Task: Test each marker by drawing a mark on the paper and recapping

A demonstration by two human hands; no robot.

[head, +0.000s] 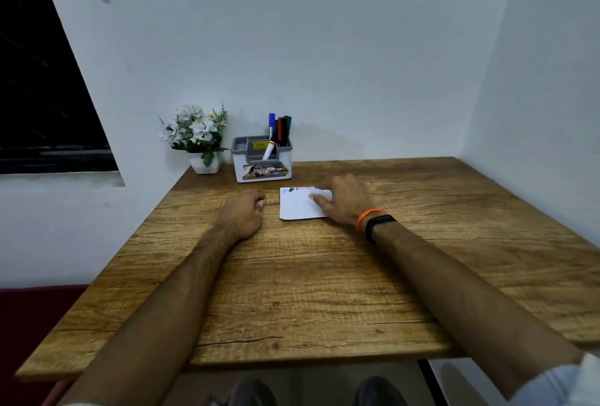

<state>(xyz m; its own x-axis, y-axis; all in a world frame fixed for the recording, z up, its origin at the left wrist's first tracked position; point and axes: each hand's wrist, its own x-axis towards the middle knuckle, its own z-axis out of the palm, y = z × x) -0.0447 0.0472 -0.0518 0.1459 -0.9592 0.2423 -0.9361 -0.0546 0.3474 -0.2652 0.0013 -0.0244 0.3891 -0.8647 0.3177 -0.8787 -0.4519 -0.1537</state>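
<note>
A small white paper point(297, 206) lies on the wooden table point(308, 276), with blue, black and reddish marks along its far edge. My right hand point(345, 199) rests flat on the paper's right side, fingers straight. My left hand point(242, 212) sits on the table just left of the paper, fingers loosely curled, holding nothing. Several capped markers point(279, 131), blue, red, black and green, stand in a white and grey holder point(263, 162) behind the paper, near the wall.
A white pot of artificial flowers point(198, 139) stands left of the holder at the table's back left corner. Walls close in the table behind and on the right. A dark window point(42, 97) is on the left.
</note>
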